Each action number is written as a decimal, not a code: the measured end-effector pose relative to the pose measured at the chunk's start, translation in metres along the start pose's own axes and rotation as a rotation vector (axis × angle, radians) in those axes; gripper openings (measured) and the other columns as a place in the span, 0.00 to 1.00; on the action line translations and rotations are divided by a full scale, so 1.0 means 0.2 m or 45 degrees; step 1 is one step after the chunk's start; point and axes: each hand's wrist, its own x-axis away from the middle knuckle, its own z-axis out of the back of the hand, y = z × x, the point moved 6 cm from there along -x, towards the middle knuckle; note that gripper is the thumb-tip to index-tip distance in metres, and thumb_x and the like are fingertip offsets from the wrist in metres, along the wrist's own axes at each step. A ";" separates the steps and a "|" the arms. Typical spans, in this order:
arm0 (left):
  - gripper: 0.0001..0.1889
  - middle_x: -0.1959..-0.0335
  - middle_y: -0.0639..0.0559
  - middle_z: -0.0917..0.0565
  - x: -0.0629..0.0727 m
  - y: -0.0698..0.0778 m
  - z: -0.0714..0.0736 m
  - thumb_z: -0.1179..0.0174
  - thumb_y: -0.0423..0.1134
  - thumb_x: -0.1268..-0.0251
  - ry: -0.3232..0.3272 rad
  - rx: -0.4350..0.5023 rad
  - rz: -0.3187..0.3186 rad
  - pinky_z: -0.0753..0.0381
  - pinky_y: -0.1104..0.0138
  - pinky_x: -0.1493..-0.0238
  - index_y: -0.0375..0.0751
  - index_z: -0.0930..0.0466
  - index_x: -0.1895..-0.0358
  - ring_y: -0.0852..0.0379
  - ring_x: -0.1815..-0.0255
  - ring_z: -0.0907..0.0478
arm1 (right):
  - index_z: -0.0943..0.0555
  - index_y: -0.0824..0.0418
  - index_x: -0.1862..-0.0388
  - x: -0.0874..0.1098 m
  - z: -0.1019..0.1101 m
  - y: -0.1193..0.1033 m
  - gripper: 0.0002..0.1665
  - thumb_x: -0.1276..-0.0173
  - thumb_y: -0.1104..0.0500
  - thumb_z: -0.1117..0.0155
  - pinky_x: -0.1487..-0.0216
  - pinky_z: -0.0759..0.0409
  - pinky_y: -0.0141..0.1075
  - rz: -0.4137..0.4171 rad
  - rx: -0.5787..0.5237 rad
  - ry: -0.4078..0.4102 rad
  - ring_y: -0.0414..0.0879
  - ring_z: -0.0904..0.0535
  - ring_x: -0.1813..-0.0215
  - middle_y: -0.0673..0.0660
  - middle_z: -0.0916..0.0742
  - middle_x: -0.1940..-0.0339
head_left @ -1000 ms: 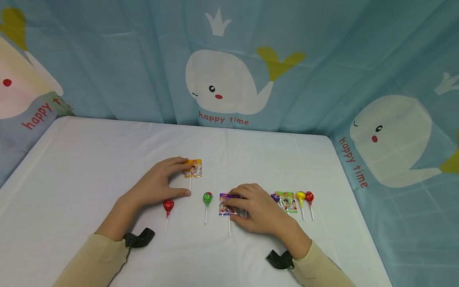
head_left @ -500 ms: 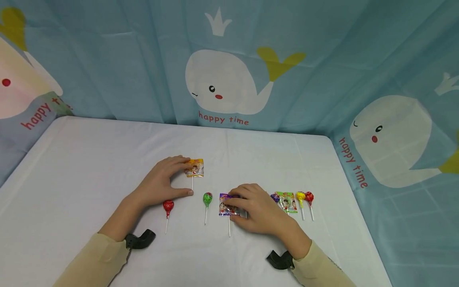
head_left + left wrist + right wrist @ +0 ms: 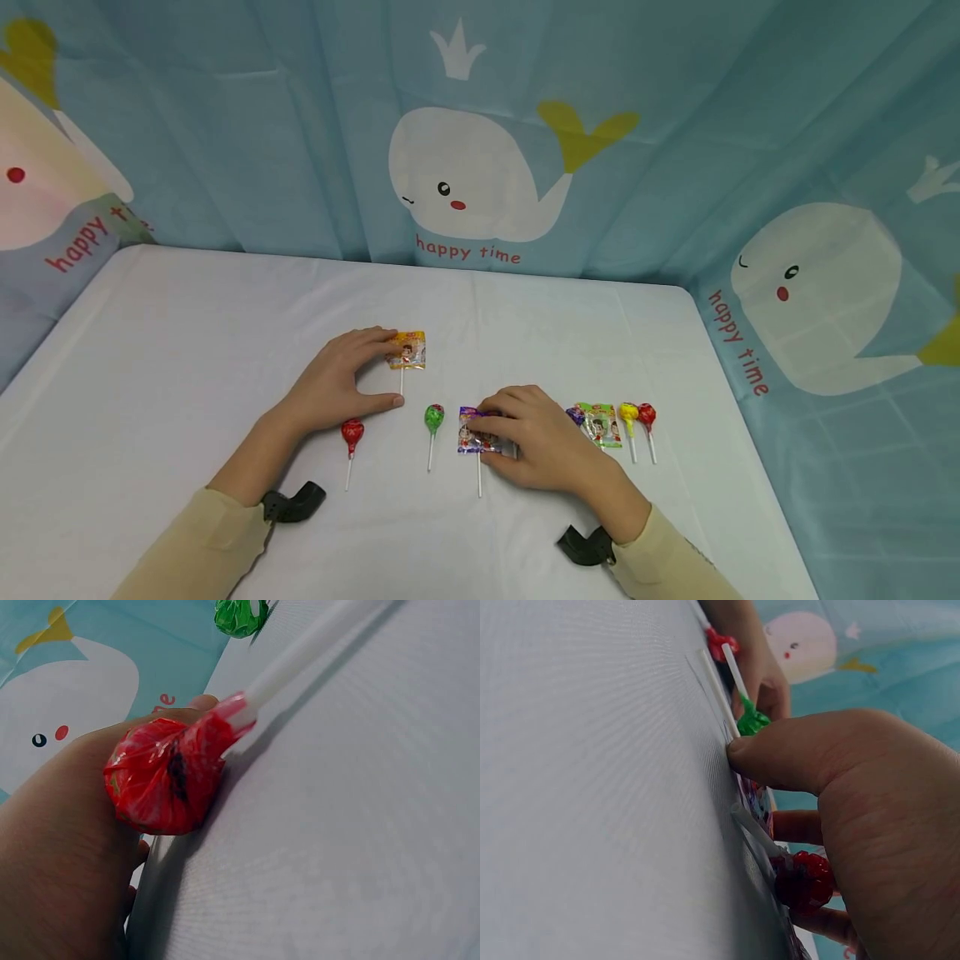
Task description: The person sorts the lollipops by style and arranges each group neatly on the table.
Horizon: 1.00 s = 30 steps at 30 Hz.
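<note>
My left hand (image 3: 330,379) rests with its fingertips on the left part of an orange-wrapped flat lollipop (image 3: 411,350). Its thumb tip lies by the lower end of that stick. A round red lollipop (image 3: 352,431) sits beside the left wrist, large in the left wrist view. Fingertips of my right hand (image 3: 543,437) touch a purple-wrapped flat lollipop (image 3: 468,442), the thumb at its lower edge near the stick. Under the right palm, another red lollipop (image 3: 804,881) shows in the right wrist view. Between the hands lies a green lollipop (image 3: 434,416).
Right of the right hand lie a partly hidden purple lollipop (image 3: 575,414), a green-wrapped flat one (image 3: 600,423), a yellow one (image 3: 628,412) and a red one (image 3: 647,413). All are on a white-covered table (image 3: 225,333), backed by a blue whale-print curtain (image 3: 300,167).
My left hand and the orange-wrapped lollipop have shifted slightly to the right since the earliest frame. My right hand and the other lollipops have stayed in place.
</note>
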 end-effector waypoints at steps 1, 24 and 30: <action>0.39 0.19 0.51 0.27 0.00 0.00 0.00 0.18 0.58 0.42 -0.001 -0.002 0.001 0.43 0.36 0.18 0.52 0.17 0.28 0.42 0.16 0.37 | 0.09 0.47 0.38 0.00 0.00 0.00 0.22 0.29 0.49 0.23 0.32 0.21 0.48 0.000 -0.003 0.003 0.47 0.19 0.37 0.48 0.12 0.41; 0.37 0.19 0.51 0.27 0.00 0.00 0.00 0.19 0.58 0.42 -0.004 -0.009 0.013 0.44 0.36 0.17 0.53 0.17 0.29 0.42 0.16 0.38 | 0.10 0.53 0.39 0.00 0.00 0.01 0.22 0.31 0.52 0.22 0.33 0.19 0.45 0.073 -0.051 0.072 0.45 0.17 0.38 0.48 0.11 0.42; 0.37 0.19 0.51 0.27 0.00 -0.01 -0.01 0.19 0.59 0.42 -0.006 -0.011 0.016 0.44 0.36 0.17 0.53 0.17 0.29 0.42 0.16 0.38 | 0.09 0.54 0.41 -0.01 0.00 0.00 0.20 0.31 0.54 0.22 0.34 0.18 0.45 0.115 -0.054 0.103 0.45 0.16 0.39 0.48 0.11 0.43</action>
